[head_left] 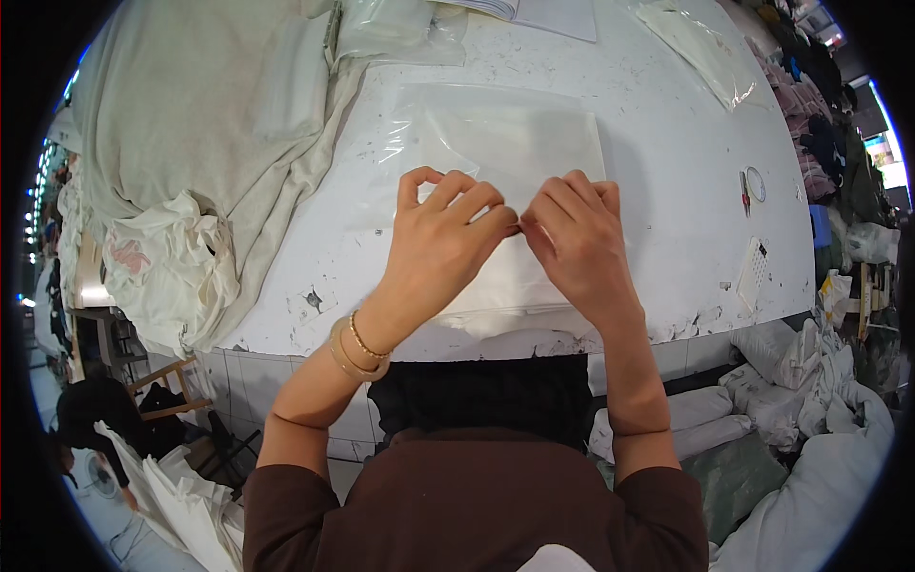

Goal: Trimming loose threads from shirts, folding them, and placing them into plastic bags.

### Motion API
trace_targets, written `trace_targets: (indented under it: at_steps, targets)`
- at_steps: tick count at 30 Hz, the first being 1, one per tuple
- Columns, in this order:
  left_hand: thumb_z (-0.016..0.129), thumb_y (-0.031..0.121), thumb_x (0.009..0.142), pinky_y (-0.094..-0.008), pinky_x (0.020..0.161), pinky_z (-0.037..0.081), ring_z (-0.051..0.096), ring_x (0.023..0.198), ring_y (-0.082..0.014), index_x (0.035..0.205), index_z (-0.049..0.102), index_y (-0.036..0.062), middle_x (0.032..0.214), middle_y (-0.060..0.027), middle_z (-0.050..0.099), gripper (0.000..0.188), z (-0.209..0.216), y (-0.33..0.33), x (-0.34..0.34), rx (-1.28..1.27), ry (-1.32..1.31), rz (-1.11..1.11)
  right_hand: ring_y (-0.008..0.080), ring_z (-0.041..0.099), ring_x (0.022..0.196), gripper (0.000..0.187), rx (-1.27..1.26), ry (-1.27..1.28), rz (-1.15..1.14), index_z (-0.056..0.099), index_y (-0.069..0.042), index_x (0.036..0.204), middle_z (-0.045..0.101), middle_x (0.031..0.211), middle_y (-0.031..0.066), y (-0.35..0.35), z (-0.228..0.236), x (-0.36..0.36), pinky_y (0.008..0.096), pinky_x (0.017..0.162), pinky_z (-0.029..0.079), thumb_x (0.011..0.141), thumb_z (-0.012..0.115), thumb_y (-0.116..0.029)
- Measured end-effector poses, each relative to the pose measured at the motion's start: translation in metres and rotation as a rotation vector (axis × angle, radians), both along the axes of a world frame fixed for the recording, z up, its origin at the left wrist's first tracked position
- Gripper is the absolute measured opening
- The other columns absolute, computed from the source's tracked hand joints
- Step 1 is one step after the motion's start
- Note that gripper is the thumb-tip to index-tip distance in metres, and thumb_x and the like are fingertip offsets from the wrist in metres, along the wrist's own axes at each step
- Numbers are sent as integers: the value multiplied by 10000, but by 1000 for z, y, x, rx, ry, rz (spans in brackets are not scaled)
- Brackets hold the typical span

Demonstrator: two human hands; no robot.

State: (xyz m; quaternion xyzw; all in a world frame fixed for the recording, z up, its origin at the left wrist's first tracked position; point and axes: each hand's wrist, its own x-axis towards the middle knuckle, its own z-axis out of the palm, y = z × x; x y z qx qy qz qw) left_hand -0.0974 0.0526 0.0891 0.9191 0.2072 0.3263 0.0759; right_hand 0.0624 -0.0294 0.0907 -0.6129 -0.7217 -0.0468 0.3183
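My left hand point(440, 234), with bracelets at its wrist, and my right hand point(583, 243) meet over the middle of the table. The thumb and fingers of each are pinched together, tip to tip. Whatever is between them is too small to make out. Beneath them lies a clear plastic bag point(515, 129), spread flat with its far part showing past my knuckles. A folded white cloth point(515, 281) shows below my hands, toward the table's near edge. My hands hide where the cloth and the bag meet.
Beige fabric point(205, 86) covers the table's left side, with a crumpled white garment point(181, 272) on it. Clear packets point(396, 29) and an open notebook point(553, 14) lie far back. At right are red-handled snips point(745, 194), a ring point(756, 183) and a white card point(753, 272).
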Motion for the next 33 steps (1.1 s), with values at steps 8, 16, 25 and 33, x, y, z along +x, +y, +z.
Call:
trace_targets:
  at_steps: [8, 16, 25, 33]
  targets:
    - [754, 148, 679, -428, 882, 357, 529, 988, -181, 840, 626, 112, 959, 2, 576, 209, -52, 10, -78, -38, 365, 111, 202, 495, 814, 185, -329, 38, -134, 502, -83, 770, 489, 806, 23, -50, -30, 37, 336, 751, 339, 719, 679, -57]
    - [718, 100, 708, -335, 754, 455, 560, 890, -203, 974, 615, 86, 962, -22, 566, 286, -76, -21, -15, -258, 237, -167, 205, 509, 854, 179, -504, 241, -53, 568, -72, 840, 525, 868, 17, -47, -64, 29, 340, 781, 388, 746, 713, -118]
    - [709, 108, 736, -325, 652, 473, 554, 725, -193, 753, 574, 78, 751, -9, 552, 139, -84, -1, -2, -556, 173, -239, 255, 518, 927, 166, -227, 212, -315, 582, -66, 912, 525, 870, 78, -12, -76, 32, 368, 783, 421, 778, 605, 27]
    - [714, 101, 740, -337, 645, 467, 551, 720, -199, 771, 575, 71, 745, -20, 552, 145, -86, 0, -8, -605, 204, -198, 220, 590, 828, 186, 32, 227, -867, 618, -35, 992, 626, 904, 111, -82, -66, 305, 338, 791, 464, 932, 467, -126]
